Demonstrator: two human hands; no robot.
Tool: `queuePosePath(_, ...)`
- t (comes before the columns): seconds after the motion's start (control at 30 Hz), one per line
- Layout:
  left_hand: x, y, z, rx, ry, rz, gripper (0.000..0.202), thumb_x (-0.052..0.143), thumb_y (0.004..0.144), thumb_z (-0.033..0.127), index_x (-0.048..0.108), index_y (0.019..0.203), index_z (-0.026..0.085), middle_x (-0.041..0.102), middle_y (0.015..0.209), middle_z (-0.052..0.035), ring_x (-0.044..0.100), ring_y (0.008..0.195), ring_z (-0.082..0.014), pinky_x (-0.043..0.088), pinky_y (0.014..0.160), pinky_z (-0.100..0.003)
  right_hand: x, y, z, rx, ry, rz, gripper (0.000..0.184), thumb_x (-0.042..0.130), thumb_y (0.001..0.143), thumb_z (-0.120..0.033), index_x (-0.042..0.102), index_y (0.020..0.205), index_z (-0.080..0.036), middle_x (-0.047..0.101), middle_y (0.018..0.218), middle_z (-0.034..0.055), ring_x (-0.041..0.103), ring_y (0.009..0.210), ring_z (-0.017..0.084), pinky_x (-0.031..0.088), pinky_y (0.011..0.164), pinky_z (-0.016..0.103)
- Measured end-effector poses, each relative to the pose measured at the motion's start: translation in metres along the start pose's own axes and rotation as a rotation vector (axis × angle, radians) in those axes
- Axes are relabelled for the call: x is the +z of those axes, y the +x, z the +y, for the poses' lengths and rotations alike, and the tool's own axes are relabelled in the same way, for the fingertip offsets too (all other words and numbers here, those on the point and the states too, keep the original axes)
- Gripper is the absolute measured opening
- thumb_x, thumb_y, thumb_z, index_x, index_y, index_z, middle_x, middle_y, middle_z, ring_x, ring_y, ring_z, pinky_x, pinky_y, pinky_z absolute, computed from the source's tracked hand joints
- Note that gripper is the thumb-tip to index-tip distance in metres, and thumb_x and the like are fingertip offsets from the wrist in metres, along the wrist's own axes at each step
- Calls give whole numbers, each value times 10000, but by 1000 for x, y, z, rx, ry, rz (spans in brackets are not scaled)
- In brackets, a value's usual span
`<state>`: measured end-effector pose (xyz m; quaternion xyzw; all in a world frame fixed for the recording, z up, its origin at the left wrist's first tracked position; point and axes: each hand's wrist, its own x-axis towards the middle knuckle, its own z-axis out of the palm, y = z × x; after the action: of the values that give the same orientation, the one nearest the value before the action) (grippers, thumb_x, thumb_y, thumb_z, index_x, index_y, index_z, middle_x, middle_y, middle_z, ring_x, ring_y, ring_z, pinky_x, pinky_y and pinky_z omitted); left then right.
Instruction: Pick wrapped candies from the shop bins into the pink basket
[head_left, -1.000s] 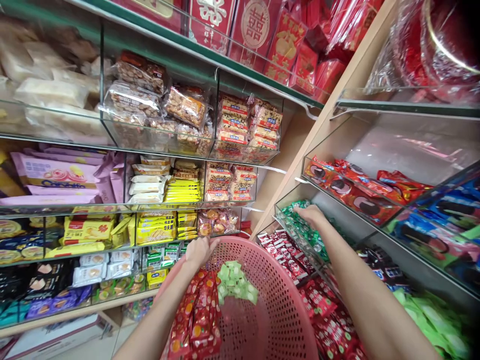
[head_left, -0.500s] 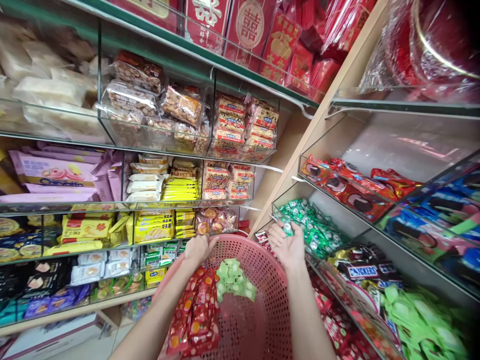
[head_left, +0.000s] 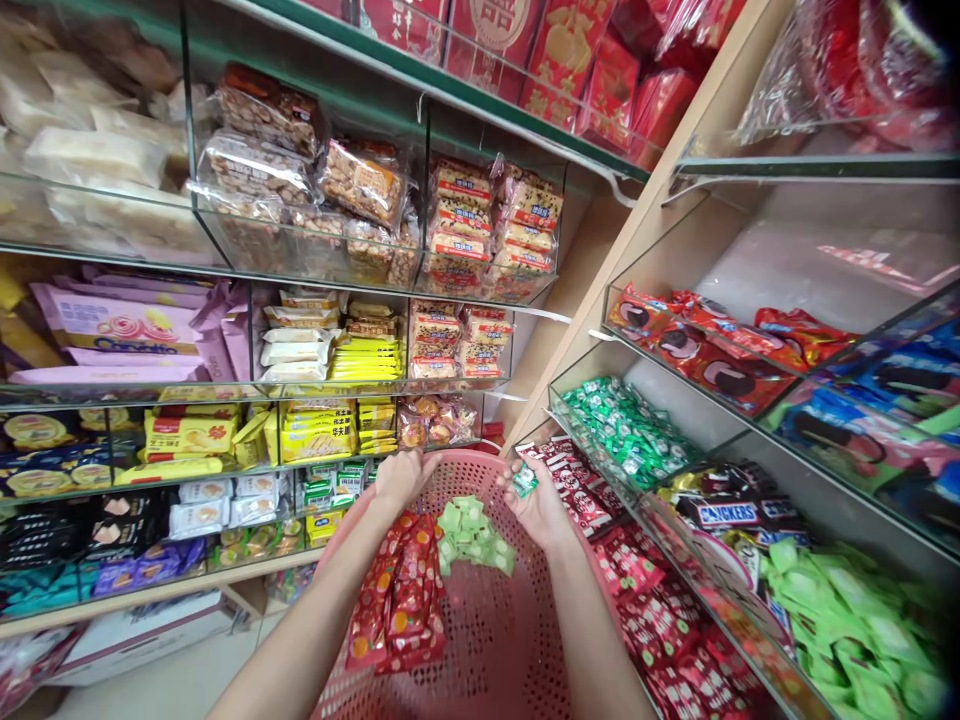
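Note:
My left hand (head_left: 401, 480) is closed on the far left rim of a pink perforated plastic basket (head_left: 551, 630). Red patterned packets (head_left: 401, 600) and a pile of light green wrapped candies (head_left: 474, 537) lie inside it. Above the basket's right rim, my right hand (head_left: 536, 500) is closed around a green wrapped candy (head_left: 524, 481), which shows between the fingers; whether it holds more than one I cannot tell. Similar green candies (head_left: 630, 430) fill a clear bin to the right of that hand.
Glass shelves hold snack packets (head_left: 367, 360) ahead and to the left. On the right, bins contain red-wrapped sweets (head_left: 667, 630), Snickers bars (head_left: 731, 515) and light green packets (head_left: 847, 620). A wooden divider (head_left: 600, 310) runs between both sides.
My right hand has moved left and slightly down, from the green candy bin to over the basket's rim, carrying a green candy. My left hand stays on the rim.

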<state>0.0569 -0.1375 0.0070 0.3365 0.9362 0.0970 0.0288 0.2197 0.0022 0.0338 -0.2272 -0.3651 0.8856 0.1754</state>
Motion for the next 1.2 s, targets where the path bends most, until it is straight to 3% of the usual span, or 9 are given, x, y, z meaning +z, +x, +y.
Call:
queuePosePath(0.2, -3, -5, 7, 0, 27, -31, 693, 122, 836, 608, 600, 984, 128, 658, 891, -170, 620, 864, -276, 449, 708, -345, -20, -3, 42, 127, -347, -56, 233, 639, 678, -312, 562, 850, -174, 570, 687, -11, 572, 649, 103, 471, 570, 197)
queuePosePath(0.37, -4, -7, 12, 17, 48, -29, 682, 130, 836, 607, 595, 994, 133, 659, 885, -166, 622, 856, -282, 453, 698, -359, -38, -1, 68, 303, -567, 96, 220, 658, 636, -297, 528, 765, -174, 481, 559, -68, 515, 502, 70, 455, 510, 202)
queuePosePath(0.6, -4, -10, 15, 41, 68, -19, 671, 135, 841, 599, 596, 990, 135, 660, 878, -163, 623, 852, -288, 458, 693, -367, -42, -1, 67, 286, -695, 104, 181, 599, 657, -270, 519, 790, -178, 521, 589, -60, 465, 453, 50, 355, 425, 159)
queuePosePath(0.73, -5, -10, 17, 44, 79, 6, 694, 113, 835, 610, 595, 981, 133, 665, 866, -155, 628, 834, -289, 460, 674, -355, -31, -5, 66, 260, -857, 110, 132, 593, 600, -175, 531, 716, -176, 492, 506, -71, 413, 407, 56, 266, 382, 159)
queuePosePath(0.83, -6, -10, 17, 42, 75, 5, 702, 107, 837, 606, 597, 986, 126, 662, 883, -164, 625, 841, -291, 457, 682, -357, -11, -23, 73, 192, -1045, -51, 138, 583, 530, -103, 562, 651, -166, 512, 513, -60, 441, 461, 68, 291, 427, 169)
queuePosePath(0.93, -6, -9, 13, 4, 64, -6, 700, 113, 838, 606, 604, 985, 130, 661, 880, -159, 621, 853, -286, 453, 693, -353, 7, -54, 89, 37, -1371, -337, 137, 564, 547, -149, 598, 678, -171, 564, 609, -44, 466, 546, 80, 310, 482, 176)
queuePosePath(1.0, -5, -9, 8, -25, 54, -9, 695, 118, 836, 610, 609, 978, 138, 661, 880, -152, 619, 860, -280, 451, 694, -345, 12, -76, 104, 40, -1549, -462, 157, 563, 564, -201, 618, 710, -179, 589, 644, -31, 475, 565, 95, 308, 485, 187)
queuePosePath(1.13, -6, -11, 5, -46, 35, -16, 696, 121, 835, 610, 610, 983, 138, 661, 884, -153, 618, 863, -278, 451, 688, -333, 0, -105, 136, 185, -1820, -513, 291, 563, 531, -184, 654, 807, -208, 645, 738, 6, 539, 628, 157, 336, 511, 225)
queuePosePath(1.2, -7, -12, 6, -31, 31, -23, 700, 118, 836, 607, 611, 978, 132, 662, 887, -156, 619, 858, -281, 451, 690, -336, -11, -110, 148, 227, -1792, -508, 382, 561, 513, -171, 653, 880, -225, 658, 832, 27, 569, 701, 199, 363, 546, 247)
